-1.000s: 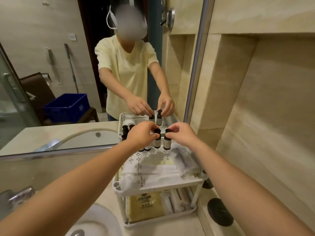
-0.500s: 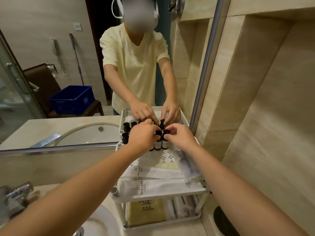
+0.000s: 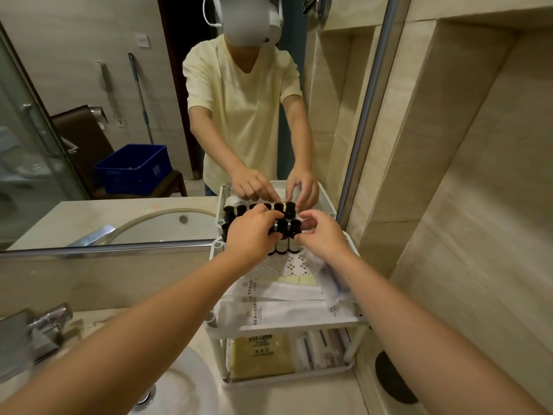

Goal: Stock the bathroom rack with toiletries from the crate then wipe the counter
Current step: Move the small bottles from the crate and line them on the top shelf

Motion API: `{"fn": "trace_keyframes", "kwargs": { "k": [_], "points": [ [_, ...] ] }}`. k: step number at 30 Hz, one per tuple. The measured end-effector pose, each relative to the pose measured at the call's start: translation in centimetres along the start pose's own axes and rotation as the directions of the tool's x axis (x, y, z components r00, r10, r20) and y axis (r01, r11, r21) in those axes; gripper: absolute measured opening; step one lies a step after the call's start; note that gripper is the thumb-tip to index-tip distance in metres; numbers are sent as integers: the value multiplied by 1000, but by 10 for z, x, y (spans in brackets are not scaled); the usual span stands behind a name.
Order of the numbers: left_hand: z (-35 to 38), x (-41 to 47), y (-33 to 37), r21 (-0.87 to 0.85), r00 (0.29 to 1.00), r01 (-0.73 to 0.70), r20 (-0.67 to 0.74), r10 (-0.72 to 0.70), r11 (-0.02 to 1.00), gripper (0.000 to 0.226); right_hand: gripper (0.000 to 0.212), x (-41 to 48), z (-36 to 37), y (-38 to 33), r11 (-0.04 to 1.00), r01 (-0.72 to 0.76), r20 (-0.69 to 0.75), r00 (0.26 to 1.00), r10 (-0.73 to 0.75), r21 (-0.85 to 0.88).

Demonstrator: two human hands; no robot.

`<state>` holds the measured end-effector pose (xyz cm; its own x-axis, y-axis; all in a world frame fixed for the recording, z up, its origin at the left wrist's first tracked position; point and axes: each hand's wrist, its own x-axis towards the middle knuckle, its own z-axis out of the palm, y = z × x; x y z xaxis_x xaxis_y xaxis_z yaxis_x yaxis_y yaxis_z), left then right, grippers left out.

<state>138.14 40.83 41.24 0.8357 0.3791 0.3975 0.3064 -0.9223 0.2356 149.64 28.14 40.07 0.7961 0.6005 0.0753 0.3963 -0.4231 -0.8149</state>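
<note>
Blue crate (image 3: 131,169) shows in the mirror, left of frame. Your left hand (image 3: 251,235) curls over the dark-capped bottles (image 3: 282,244) at the back of the white rack's (image 3: 299,328) top shelf, centre frame. Grip hidden, can't tell. Your right hand (image 3: 323,238) is loosely open, thumb at the rightmost bottle.

Lowers the two small bottles (image 3: 282,241) from above the rack (image 3: 299,327) onto its top shelf (image 3: 278,266), standing them in the back row by the mirror (image 3: 74,70), spreads the right hand (image 3: 324,239) away from the right bottle's cap, and slides the left hand (image 3: 250,235) over the neighbouring caps.
</note>
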Motion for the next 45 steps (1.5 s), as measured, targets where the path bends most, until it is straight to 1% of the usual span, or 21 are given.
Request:
{"fn": "trace_keyframes", "kwargs": {
  "k": [3, 5, 7, 9, 12, 18, 21, 25, 28, 32, 35, 38, 40, 45],
  "points": [
    [-5, -15, -1, -136, 996, 79, -33, -84, 988, 44, 52, -14, 1, -7, 999, 17, -59, 998, -14, 42],
    [-10, -25, -2, -255, 984, 155, -42, -171, 955, 42, 47, -26, 3, -13, 996, 43, -141, 990, -33, 72],
    [-16, -37, -5, -374, 966, 230, -28, -258, 898, 41, 40, -38, 6, -20, 992, 75, -203, 978, -53, 103],
    [-22, -50, -9, -492, 944, 283, -8, -329, 823, 39, 35, -50, 11, -28, 985, 101, -199, 977, -71, 142],
    [-34, -76, -17, -623, 905, 338, 10, -424, 705, 38, 32, -65, 22, -40, 977, 129, -124, 986, -109, 167],
    [-71, -143, -44, -682, 847, 401, 20, -532, 612, 36, 30, -100, 62, -72, 965, 186, 38, 980, -196, 186],
    [-91, -185, -59, -696, 805, 438, 23, -593, 569, 35, 28, -122, 89, -92, 958, 215, 83, 969, -233, 189],
    [-121, -250, -80, -710, 713, 487, -12, -701, 508, 30, 29, -164, 132, -124, 943, 264, 144, 944, -295, 202],
    [-146, -307, -97, -706, 651, 529, -20, -759, 472, 31, 30, -208, 167, -145, 926, 299, 211, 914, -347, 230],
    [-181, -396, -114, -728, 571, 571, 20, -820, 380, 28, 27, -280, 208, -169, 914, 314, 330, 860, -389, 258],
    [-203, -467, -119, -731, 483, 608, 30, -875, 311, 29, 28, -335, 238, -180, 914, 310, 445, 801, -400, 262],
    [-221, -536, -119, -704, 399, 655, 16, -917, 273, 30, 45, -389, 269, -185, 927, 323, 613, 699, -369, 190],
    [-230, -581, -115, -671, 338, 700, 9, -941, 245, 31, 52, -425, 288, -187, 924, 351, 693, 628, -353, 153],
    [-247, -686, -98, -659, 172, 737, -33, -985, 151, 32, 56, -511, 326, -200, 880, 439, 792, 466, -395, 181]
  ]
}}
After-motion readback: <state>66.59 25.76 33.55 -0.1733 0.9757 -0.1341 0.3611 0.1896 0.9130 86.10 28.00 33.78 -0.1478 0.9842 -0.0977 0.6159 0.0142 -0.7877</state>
